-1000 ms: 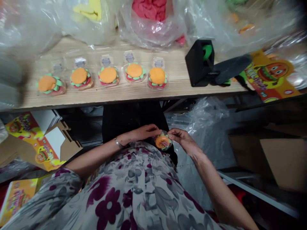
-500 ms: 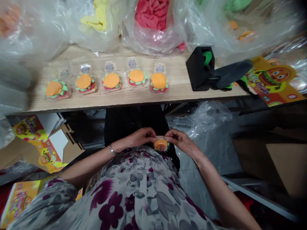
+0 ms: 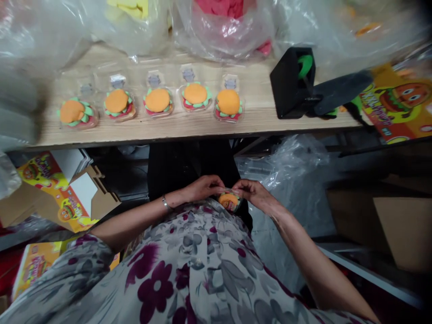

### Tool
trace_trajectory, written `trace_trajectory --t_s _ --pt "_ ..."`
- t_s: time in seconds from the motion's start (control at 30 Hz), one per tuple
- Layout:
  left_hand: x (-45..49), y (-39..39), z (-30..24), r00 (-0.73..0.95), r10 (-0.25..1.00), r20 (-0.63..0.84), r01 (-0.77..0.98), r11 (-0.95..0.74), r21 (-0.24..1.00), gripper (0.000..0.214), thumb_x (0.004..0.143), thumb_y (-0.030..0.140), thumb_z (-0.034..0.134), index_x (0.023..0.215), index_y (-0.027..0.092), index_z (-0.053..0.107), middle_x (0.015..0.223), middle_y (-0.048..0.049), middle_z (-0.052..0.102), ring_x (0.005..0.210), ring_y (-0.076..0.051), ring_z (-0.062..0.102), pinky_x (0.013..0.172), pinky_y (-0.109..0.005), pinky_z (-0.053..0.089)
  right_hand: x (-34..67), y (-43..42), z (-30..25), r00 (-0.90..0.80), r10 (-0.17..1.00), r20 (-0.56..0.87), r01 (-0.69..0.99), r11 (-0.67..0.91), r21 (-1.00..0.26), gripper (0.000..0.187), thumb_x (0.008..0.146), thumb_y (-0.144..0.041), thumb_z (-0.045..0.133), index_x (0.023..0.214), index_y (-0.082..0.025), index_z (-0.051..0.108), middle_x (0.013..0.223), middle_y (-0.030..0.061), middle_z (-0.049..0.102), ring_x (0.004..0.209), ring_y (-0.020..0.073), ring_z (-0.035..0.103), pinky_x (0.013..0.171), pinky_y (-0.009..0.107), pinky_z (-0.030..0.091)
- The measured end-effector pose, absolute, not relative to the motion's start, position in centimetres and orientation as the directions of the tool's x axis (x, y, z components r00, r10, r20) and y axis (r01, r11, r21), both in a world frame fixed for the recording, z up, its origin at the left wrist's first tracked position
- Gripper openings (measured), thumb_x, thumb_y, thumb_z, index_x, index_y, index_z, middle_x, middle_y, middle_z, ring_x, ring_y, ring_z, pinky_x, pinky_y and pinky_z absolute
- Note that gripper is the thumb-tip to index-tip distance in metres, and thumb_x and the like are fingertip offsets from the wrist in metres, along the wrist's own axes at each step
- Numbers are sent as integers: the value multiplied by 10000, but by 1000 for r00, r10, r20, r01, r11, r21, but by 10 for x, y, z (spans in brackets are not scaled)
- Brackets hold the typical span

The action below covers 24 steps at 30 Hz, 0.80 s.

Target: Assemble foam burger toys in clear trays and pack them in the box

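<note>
Low at my lap, a small clear plastic box [image 3: 229,202] with an orange-bunned toy burger inside is held between my two hands. My left hand [image 3: 206,186] pinches its upper left edge with thumb and fingertips. At the upper right edge my right hand [image 3: 254,194] pinches too, thumb and fingers closed. A printed picture seems to show on the box's face, too small to read. On the table [image 3: 141,130] several open clear boxes stand in a row, each with a burger of orange bun, green and red layers, such as the rightmost burger [image 3: 228,102].
A black tape dispenser [image 3: 290,85] with green tape stands on the table's right, near a printed burger card [image 3: 401,103]. Plastic bags of yellow pieces [image 3: 131,9] and red pieces [image 3: 222,6] line the back. Printed cartons [image 3: 67,198] lie lower left; a brown box [image 3: 401,229] is lower right.
The view has shifted, so the table and its row of burgers sit higher. Both hands still pinch the box, which now looks slightly more tilted.
</note>
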State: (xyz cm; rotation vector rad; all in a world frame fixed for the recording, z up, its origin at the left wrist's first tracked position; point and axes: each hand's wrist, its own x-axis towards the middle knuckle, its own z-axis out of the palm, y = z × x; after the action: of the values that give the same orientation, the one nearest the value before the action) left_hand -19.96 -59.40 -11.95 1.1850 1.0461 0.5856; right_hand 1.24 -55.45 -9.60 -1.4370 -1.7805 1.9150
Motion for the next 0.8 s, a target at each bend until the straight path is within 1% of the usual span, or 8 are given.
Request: trace_trajectory --t_s 0.13,0.23,0.3,0.37,0.57,0.67,0.73,0.8 --pt "-203 -577 -107 357 863 -356 -214 447 869 384 798 487 592 982 152 622 979 -61 617 883 -147 563 807 -269 438 12 -536 -92 -399 750 -528 214 -484 -848 291 606 -422 766 740 -180 678 674 -11 631 625 117 524 637 258 393" --pt "-201 -572 -95 429 831 -355 -483 542 687 525 776 461 641 1245 266 512 1267 -88 528 1042 -214 570 875 -359 463 4 -526 -83 -319 810 -493 4 -519 -855 297 574 -410 799 726 -187 675 676 -14 631 607 104 521 629 248 399" --pt "-198 -570 -89 448 835 -318 -587 544 600 554 779 401 660 1289 296 471 1300 -90 515 1042 -232 589 869 -398 486 -3 -525 -78 -284 832 -477 -69 -514 -855 299 569 -412 806 721 -194 668 671 -19 623 580 95 509 609 244 400" --pt "-197 -567 -84 421 859 -292 -642 510 573 460 809 368 633 1239 245 526 1233 -100 568 1006 -225 611 861 -396 501 -9 -526 -73 -280 851 -445 -91 -485 -870 290 603 -427 790 729 -200 662 649 -26 603 554 88 491 594 239 399" --pt "-201 -558 -68 443 854 -272 -669 517 534 431 858 431 544 1216 190 552 1196 -127 606 1026 -251 615 870 -426 509 -6 -531 -65 -207 943 -262 37 -260 -965 295 780 -475 635 925 -220 671 824 11 627 713 128 538 693 263 430" --pt "-203 -558 -57 445 857 -260 -678 512 527 485 845 500 529 1213 186 556 1186 -131 611 1030 -254 616 862 -420 518 2 -529 -56 -104 994 -28 250 -1 -968 291 822 -460 581 705 -199 635 845 32 609 805 163 546 771 294 423" --pt "-202 -558 -49 378 889 -258 -665 455 592 431 822 427 599 1186 199 572 1158 -116 623 1005 -240 626 810 -383 545 9 -523 -49 -78 987 142 391 161 -906 378 856 -456 519 583 -197 555 838 51 585 837 181 545 794 313 422" --pt "-201 -558 -40 296 920 -256 -633 390 669 405 789 349 660 1162 210 584 1131 -104 631 962 -231 637 736 -351 568 17 -510 -41 -60 953 296 490 287 -823 307 848 -455 520 682 -206 589 950 76 577 844 190 550 799 333 436"
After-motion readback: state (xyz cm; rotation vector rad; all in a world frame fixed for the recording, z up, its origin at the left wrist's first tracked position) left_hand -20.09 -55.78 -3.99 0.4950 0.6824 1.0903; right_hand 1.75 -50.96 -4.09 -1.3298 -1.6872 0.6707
